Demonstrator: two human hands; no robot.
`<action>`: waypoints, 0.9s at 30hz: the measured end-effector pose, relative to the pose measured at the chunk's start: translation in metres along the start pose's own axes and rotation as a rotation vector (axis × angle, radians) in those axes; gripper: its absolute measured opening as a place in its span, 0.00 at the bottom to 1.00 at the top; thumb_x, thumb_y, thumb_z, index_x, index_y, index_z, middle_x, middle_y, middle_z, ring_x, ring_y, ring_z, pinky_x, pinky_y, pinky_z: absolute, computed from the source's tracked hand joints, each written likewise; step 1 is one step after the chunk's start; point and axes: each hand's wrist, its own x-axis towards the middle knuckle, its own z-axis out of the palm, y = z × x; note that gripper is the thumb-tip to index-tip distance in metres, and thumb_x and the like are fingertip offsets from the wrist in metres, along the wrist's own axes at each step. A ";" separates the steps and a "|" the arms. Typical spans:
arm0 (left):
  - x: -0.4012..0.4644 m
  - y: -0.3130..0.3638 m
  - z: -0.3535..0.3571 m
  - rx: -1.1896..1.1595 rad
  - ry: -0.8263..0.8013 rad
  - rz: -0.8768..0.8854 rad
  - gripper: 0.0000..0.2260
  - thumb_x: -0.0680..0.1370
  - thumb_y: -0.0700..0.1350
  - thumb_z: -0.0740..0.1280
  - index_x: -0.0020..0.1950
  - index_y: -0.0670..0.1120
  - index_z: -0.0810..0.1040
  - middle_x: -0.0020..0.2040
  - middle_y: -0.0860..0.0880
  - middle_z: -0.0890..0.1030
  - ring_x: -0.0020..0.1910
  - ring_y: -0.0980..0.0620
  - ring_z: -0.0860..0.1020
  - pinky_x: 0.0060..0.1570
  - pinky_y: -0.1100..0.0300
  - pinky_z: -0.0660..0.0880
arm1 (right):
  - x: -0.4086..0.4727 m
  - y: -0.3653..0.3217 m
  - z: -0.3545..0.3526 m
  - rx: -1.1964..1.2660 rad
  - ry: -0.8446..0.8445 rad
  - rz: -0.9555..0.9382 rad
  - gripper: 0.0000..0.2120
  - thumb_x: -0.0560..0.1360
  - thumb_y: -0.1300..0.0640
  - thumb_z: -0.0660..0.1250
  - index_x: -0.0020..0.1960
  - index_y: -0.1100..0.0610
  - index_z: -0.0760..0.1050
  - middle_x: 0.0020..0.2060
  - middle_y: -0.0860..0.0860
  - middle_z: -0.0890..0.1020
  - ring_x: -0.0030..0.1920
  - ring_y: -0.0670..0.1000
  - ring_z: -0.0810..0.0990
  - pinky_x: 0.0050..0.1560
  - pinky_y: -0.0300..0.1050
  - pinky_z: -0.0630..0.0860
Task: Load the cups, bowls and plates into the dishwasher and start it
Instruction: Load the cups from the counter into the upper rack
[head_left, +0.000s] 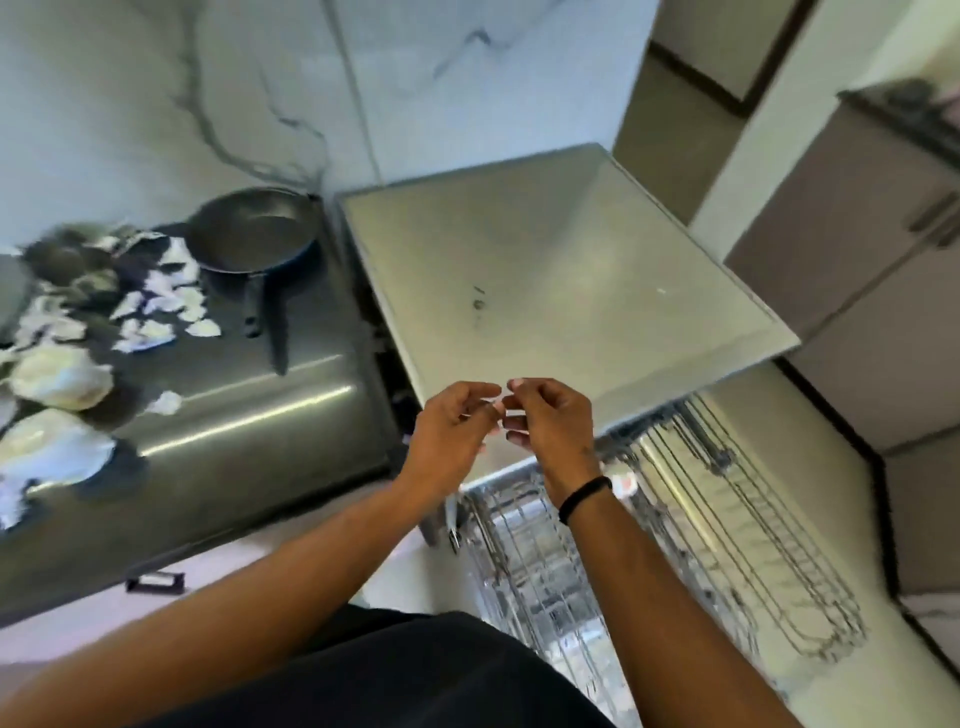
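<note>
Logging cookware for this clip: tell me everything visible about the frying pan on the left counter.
The frying pan is dark, round and shallow, apparently non-stick metal, with a straight black handle pointing toward the person. It sits upright and looks empty on the dark counter, near the marbled wall and beside the steel-topped dishwasher. Pale scraps lie just to its left; the blur hides whether they touch it. Neither hand touches it.

One frying pan (254, 234) sits on the counter. One dishwasher (561, 291) stands open with one wire rack (675, 545) pulled out. Two hands: one left hand (449, 431), one right hand (550, 426), with one dark wristband (584, 499). The pale scraps (156, 306) are too blurred to count.
</note>
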 end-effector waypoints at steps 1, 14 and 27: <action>0.001 0.001 -0.014 -0.005 0.028 -0.003 0.05 0.80 0.44 0.69 0.55 0.53 0.81 0.47 0.51 0.86 0.46 0.50 0.85 0.40 0.57 0.80 | 0.000 -0.003 0.014 -0.017 -0.034 -0.006 0.06 0.80 0.60 0.67 0.50 0.60 0.82 0.42 0.58 0.86 0.38 0.53 0.84 0.40 0.47 0.81; -0.018 -0.019 -0.297 0.053 0.443 0.000 0.03 0.79 0.43 0.71 0.50 0.51 0.83 0.43 0.51 0.85 0.42 0.54 0.83 0.42 0.59 0.76 | -0.043 -0.024 0.266 -0.320 -0.601 -0.114 0.06 0.80 0.57 0.68 0.53 0.59 0.81 0.43 0.56 0.84 0.36 0.49 0.81 0.37 0.42 0.79; -0.054 -0.093 -0.421 0.534 0.473 -0.049 0.32 0.67 0.52 0.80 0.68 0.56 0.72 0.65 0.55 0.71 0.65 0.56 0.70 0.64 0.56 0.70 | -0.049 0.029 0.394 -0.584 -0.723 0.056 0.11 0.80 0.46 0.65 0.55 0.52 0.79 0.51 0.51 0.82 0.47 0.49 0.80 0.47 0.46 0.79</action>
